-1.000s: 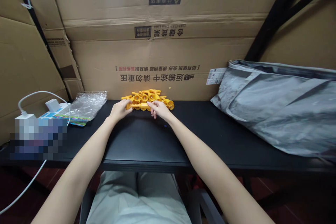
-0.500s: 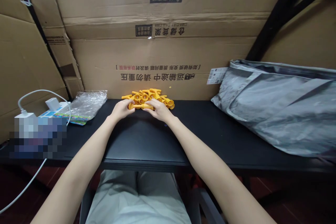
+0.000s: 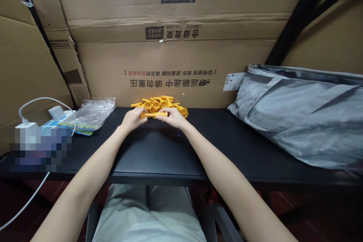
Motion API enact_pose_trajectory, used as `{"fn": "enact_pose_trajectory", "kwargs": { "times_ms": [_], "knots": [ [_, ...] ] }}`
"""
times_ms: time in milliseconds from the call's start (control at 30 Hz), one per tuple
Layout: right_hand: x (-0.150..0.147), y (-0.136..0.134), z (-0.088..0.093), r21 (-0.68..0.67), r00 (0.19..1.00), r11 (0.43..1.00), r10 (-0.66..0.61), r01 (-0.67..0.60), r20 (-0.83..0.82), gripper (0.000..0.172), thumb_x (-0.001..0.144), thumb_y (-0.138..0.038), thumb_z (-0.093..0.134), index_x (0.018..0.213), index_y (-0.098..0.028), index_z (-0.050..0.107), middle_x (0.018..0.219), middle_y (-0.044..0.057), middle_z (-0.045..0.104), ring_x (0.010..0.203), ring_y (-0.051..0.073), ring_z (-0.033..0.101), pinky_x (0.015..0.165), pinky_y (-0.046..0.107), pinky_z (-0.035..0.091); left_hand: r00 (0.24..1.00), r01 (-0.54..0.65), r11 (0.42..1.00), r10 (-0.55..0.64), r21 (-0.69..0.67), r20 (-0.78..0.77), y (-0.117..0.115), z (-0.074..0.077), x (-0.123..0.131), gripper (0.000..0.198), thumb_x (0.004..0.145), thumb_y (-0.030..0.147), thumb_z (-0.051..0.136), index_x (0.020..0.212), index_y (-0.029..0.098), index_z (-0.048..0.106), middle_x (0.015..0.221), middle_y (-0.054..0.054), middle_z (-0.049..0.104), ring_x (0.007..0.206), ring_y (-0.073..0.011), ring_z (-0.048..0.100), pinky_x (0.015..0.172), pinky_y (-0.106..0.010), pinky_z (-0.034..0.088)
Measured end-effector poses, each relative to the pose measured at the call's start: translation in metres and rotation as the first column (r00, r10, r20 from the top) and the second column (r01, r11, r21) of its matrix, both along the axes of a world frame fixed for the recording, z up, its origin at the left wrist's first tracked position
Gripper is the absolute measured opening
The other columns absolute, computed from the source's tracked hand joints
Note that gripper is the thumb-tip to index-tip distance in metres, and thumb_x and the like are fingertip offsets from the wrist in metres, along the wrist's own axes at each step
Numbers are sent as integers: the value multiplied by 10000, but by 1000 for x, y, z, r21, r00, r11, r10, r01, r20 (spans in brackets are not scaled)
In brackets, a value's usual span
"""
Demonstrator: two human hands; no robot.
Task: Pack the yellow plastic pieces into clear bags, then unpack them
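Yellow rod (image 3: 153,114) lies crosswise between the hands, equally near both: left hand (image 3: 131,119) pinches one end, right hand (image 3: 173,117) the other. The pile (image 3: 160,103) sits just beyond them on the counter (image 3: 227,136).

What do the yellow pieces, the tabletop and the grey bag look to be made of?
The yellow pieces look like moulded plastic: uniform colour, slight sheen. The tabletop seems a smooth black laminate or painted board, with soft reflections. The grey bag looks like matte woven or coated fabric, creased and folded.
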State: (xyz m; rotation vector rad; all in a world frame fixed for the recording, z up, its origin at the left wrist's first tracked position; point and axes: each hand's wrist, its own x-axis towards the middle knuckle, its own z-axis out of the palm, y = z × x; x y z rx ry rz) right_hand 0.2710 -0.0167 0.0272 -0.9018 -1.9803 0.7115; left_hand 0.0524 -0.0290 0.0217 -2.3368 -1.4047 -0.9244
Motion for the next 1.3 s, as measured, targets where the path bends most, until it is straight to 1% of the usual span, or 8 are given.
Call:
{"fn": "enact_pose_trajectory", "kwargs": {
  "times_ms": [200,300,433,533,667,967,1233,1300],
  "knots": [
    [0,2,-4,-95,999,995,10,-5,48,389,737,-463,664,912,-116,678,673,30,646,546,131,571,550,259,453,998,-28,997,24,-73,-56,-6,8,2,213,744,213,588,955,204,619,989,-57,679,858,-183,640,757,-263,469],
    [-1,-1,-5,87,959,995,-68,46,276,303,764,-406,666,898,-134,685,802,58,679,727,171,620,678,279,470,995,-44,988,31,-150,-94,-8,12,2,207,723,229,585,925,222,627,954,-35,678,811,-177,632,712,-255,454],
    [-6,-9,-2,371,811,925,-277,79,516,260,771,-339,690,970,-173,673,988,104,668,953,234,601,775,310,466,997,-46,973,31,-228,-68,-7,14,1,182,688,259,598,864,236,641,794,-6,669,700,-170,608,627,-248,419],
    [-10,-12,0,484,773,873,-352,67,527,269,817,-250,636,1076,-175,635,1022,129,653,991,247,587,784,325,471,999,-37,968,35,-250,-13,-4,17,-1,161,675,269,601,824,231,651,690,5,639,621,-159,576,583,-248,393],
    [-11,-12,-3,551,818,834,-332,22,470,216,868,-241,556,1060,-162,614,993,140,648,933,247,593,761,326,459,1000,1,968,1,-250,8,-1,24,-1,181,662,267,606,827,220,664,656,13,630,589,-143,551,556,-239,376],
    [-9,-16,2,459,856,887,-198,-52,478,141,849,-280,576,781,-160,600,769,78,641,689,170,563,631,253,361,999,4,975,6,-221,47,-3,13,2,173,655,246,610,817,212,659,668,16,624,612,-138,547,592,-236,388],
    [-6,-15,8,-49,932,997,79,-66,354,312,809,-450,573,717,-152,579,541,-36,486,474,102,450,494,228,325,995,51,993,-41,-110,93,-7,5,4,227,672,186,595,895,213,627,891,-12,683,776,-166,612,734,-255,451],
    [-6,-11,4,-40,927,998,59,-47,369,301,799,-443,590,782,-144,615,599,-13,555,528,126,516,535,242,383,996,49,991,-40,-123,78,-7,3,5,233,680,183,588,908,219,620,927,-23,681,811,-180,618,743,-266,456]
  ]
}}
